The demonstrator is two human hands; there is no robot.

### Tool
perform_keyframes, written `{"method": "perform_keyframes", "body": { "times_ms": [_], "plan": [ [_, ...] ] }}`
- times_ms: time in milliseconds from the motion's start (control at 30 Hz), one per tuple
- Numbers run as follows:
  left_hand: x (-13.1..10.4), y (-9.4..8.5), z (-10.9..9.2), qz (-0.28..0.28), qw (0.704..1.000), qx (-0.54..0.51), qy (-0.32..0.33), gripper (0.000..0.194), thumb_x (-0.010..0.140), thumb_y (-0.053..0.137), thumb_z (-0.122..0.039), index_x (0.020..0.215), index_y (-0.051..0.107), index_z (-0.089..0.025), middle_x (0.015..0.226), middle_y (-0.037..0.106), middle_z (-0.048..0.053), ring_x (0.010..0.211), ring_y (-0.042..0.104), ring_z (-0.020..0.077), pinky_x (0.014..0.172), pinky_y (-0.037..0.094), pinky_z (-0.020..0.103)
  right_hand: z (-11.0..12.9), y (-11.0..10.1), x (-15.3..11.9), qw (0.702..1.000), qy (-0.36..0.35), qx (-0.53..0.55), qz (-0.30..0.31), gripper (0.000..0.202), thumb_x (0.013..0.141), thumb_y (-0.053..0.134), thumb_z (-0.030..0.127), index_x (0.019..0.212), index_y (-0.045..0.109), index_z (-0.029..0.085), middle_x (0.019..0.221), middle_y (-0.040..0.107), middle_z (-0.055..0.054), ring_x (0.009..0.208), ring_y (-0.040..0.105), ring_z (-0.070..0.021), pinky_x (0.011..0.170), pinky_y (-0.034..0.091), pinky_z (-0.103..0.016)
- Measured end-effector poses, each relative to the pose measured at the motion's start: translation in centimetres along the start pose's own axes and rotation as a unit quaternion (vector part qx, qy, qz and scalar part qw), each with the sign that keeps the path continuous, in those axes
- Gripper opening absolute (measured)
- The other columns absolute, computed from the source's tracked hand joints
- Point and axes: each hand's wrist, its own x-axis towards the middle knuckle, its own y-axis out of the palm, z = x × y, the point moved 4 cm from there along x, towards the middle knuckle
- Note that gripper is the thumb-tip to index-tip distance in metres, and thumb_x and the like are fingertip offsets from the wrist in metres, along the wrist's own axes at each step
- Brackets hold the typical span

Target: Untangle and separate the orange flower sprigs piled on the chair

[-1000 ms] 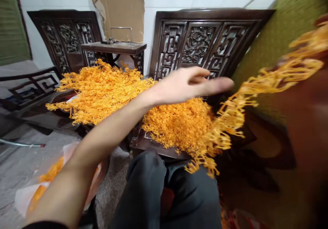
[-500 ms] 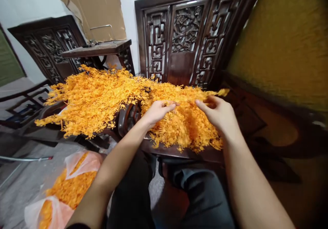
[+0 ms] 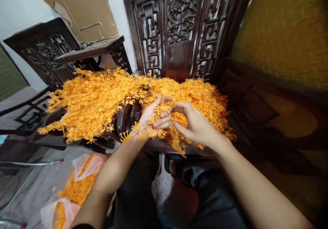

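My left hand (image 3: pixel 151 114), palm turned up, has its fingers curled around a thin orange plastic sprig (image 3: pixel 139 132) with small spidery tips. Part of the sprig lies across my left wrist, and another end dangles below the fingers. From the right, my right hand (image 3: pixel 193 123) meets it, thumb and forefinger closing on the sprig by the left fingertips; the exact contact is partly hidden. Both hands are above the front of a heap of similar orange sprigs (image 3: pixel 205 95) on a dark wooden seat. A second orange heap (image 3: pixel 89 99) spreads to the left.
A carved dark wooden chair back (image 3: pixel 180 61) rises behind the heap. An armrest (image 3: pixel 124 118) stands between the two heaps. On the floor at lower left is a plastic bag (image 3: pixel 87 169) of orange pieces, near a metal tube (image 3: pixel 33 163). Cardboard (image 3: pixel 82 10) leans on the wall.
My hands have come closer together and lower, the left turning palm up. A single sprig now shows clearly in them, where before a strand stretched over the heap. The view has shifted slightly.
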Motion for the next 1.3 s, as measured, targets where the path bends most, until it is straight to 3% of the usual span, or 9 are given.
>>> {"method": "perform_keyframes", "body": {
  "times_ms": [233, 400, 600, 733, 833, 900, 967, 1067, 1300],
  "plan": [
    [-1.6, -1.9, -0.6, -0.028, 0.989, 0.140, -0.048, 0.043, 0.094, 0.051, -0.053, 0.093, 0.073, -0.016, 0.045, 0.026, -0.008, 0.034, 0.021, 0.0059, 0.037, 0.029, 0.023, 2.0, -3.4, -1.1, 0.994, -0.057, -0.065, 0.059, 0.009, 0.096, 0.060, 0.023, 0.100, 0.069, 0.023, 0.090, 0.066, -0.006, 0.089, 0.058, -0.0215, 0.087, 0.048, -0.043],
    [-2.4, -3.1, -0.9, -0.079, 0.959, 0.272, -0.031, 0.031, 0.084, 0.063, -0.050, 0.085, 0.075, -0.022, 0.039, 0.027, -0.006, 0.053, 0.061, 0.0177, 0.061, 0.053, 0.032, 1.6, -4.1, -2.5, 0.986, -0.072, -0.146, 0.048, 0.008, 0.094, 0.064, 0.022, 0.098, 0.071, 0.023, 0.101, 0.068, -0.008, 0.108, 0.056, -0.0272, 0.104, 0.042, -0.054],
    [-1.3, -5.5, -1.7, -0.169, 0.928, 0.329, 0.046, 0.034, 0.080, 0.071, -0.050, 0.077, 0.071, -0.016, 0.061, 0.066, 0.004, 0.061, 0.067, 0.0163, 0.071, 0.056, 0.032, 0.7, -4.8, -3.9, 0.991, -0.054, -0.096, 0.081, 0.016, 0.097, 0.056, 0.016, 0.100, 0.070, 0.021, 0.114, 0.068, -0.009, 0.104, 0.066, -0.0207, 0.102, 0.050, -0.045],
    [-0.9, -5.4, -1.9, -0.219, 0.825, 0.502, 0.140, 0.044, 0.083, 0.071, -0.051, 0.107, 0.070, -0.014, 0.096, 0.076, 0.011, 0.093, 0.073, 0.0220, 0.092, 0.054, 0.036, 1.1, -5.3, -3.9, 0.997, -0.050, -0.043, 0.028, 0.014, 0.096, 0.060, 0.018, 0.101, 0.073, 0.021, 0.103, 0.071, -0.008, 0.093, 0.068, -0.0182, 0.081, 0.055, -0.031],
    [-2.5, -2.3, -2.7, -0.244, 0.711, 0.589, 0.296, 0.056, 0.087, 0.070, -0.045, 0.135, 0.057, -0.019, 0.138, 0.063, 0.014, 0.130, 0.058, 0.0247, 0.114, 0.042, 0.042, 1.6, -4.8, -3.5, 0.997, -0.060, -0.053, 0.005, 0.012, 0.095, 0.063, 0.019, 0.098, 0.074, 0.021, 0.096, 0.072, -0.008, 0.088, 0.068, -0.0179, 0.079, 0.055, -0.031],
    [-3.4, 0.6, -2.3, -0.169, 0.696, 0.613, 0.334, 0.058, 0.090, 0.067, -0.044, 0.142, 0.051, -0.024, 0.148, 0.056, 0.012, 0.139, 0.050, 0.0252, 0.119, 0.037, 0.045, 1.9, -4.0, -3.3, 0.995, -0.069, -0.065, 0.013, 0.012, 0.095, 0.061, 0.018, 0.096, 0.073, 0.021, 0.096, 0.072, -0.008, 0.087, 0.067, -0.0181, 0.078, 0.056, -0.032],
    [-3.8, 3.4, -0.9, 0.001, 0.702, 0.635, 0.323, 0.065, 0.087, 0.071, -0.044, 0.145, 0.048, -0.026, 0.149, 0.054, 0.011, 0.140, 0.049, 0.0277, 0.120, 0.037, 0.047, 2.5, -3.2, -3.3, 0.994, -0.085, -0.069, 0.023, 0.014, 0.094, 0.060, 0.015, 0.095, 0.073, 0.020, 0.097, 0.073, -0.009, 0.089, 0.068, -0.0193, 0.079, 0.057, -0.033],
    [-3.8, 5.7, 1.7, 0.198, 0.664, 0.657, 0.297, 0.076, 0.084, 0.075, -0.042, 0.150, 0.042, -0.022, 0.153, 0.050, 0.014, 0.144, 0.045, 0.0305, 0.122, 0.036, 0.046, 3.4, -2.7, -3.5, 0.992, -0.104, -0.063, 0.018, 0.017, 0.092, 0.059, 0.011, 0.094, 0.074, 0.019, 0.094, 0.075, -0.008, 0.091, 0.071, -0.0213, 0.081, 0.059, -0.034],
    [-2.6, 2.9, 3.7, 0.112, 0.659, 0.700, 0.252, 0.076, 0.084, 0.074, -0.034, 0.149, 0.036, -0.026, 0.142, 0.056, 0.012, 0.126, 0.058, 0.0296, 0.107, 0.047, 0.043, 4.7, -4.9, -3.7, 0.997, -0.071, -0.002, 0.011, 0.020, 0.092, 0.060, 0.011, 0.097, 0.075, 0.023, 0.094, 0.077, -0.004, 0.086, 0.074, -0.0172, 0.079, 0.060, -0.027]
  ]
}}
